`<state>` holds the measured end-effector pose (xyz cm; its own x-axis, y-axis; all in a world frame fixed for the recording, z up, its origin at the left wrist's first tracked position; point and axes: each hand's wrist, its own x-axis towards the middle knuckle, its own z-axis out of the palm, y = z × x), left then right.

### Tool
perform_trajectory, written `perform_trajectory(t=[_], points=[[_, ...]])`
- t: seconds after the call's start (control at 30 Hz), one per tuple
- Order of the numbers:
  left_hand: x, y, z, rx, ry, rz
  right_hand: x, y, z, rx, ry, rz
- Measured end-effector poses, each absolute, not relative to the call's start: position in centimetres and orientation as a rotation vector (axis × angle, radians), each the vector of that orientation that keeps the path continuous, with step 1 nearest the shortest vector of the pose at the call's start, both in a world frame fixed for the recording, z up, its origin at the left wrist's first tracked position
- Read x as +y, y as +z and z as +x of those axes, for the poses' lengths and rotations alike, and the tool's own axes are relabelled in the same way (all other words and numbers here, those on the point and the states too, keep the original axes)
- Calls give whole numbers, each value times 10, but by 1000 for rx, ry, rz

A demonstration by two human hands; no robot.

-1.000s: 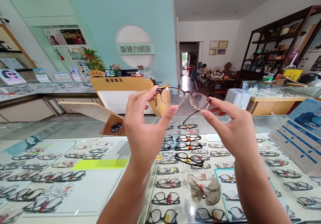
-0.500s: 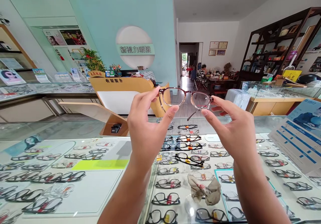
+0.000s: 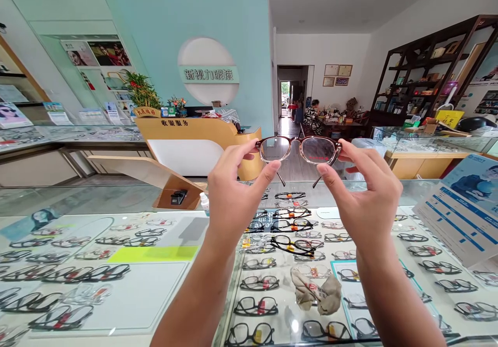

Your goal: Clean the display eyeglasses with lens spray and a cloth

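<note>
A pair of eyeglasses [image 3: 299,140] with a dark brown upper rim and clear lower rim is held up above the glass counter, its lenses facing me. Red print shows on the right lens. My left hand [image 3: 243,183] pinches the left corner of the frame between thumb and fingers. At the opposite corner, my right hand [image 3: 360,189] grips the frame the same way. Both temples point down and inward below the lenses. Under my hands, a crumpled grey-beige cloth [image 3: 317,290] with red print lies on the counter.
The glass display counter [image 3: 218,305] holds rows of eyeglasses. Black-framed glasses [image 3: 293,244] lie under my hands. A small white bottle [image 3: 204,202] stands left of my left wrist. A blue-and-white placard [image 3: 453,217] stands at right. Farther back are a cashier desk [image 3: 175,150] and a seated person [image 3: 312,119].
The eyeglasses have turned from a tilt to nearly level and face-on, shifting slightly right with both hands. The white bottle has come into view beside my left wrist.
</note>
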<state>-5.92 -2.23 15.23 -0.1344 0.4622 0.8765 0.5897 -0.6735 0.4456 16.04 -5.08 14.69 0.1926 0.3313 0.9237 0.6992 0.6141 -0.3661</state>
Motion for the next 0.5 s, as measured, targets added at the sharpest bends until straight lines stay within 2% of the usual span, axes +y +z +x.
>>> perform_trajectory(t=[0.5], points=[[11, 139, -53, -1180, -2221, -2128, -46, 137, 142, -1382, -593, -867]])
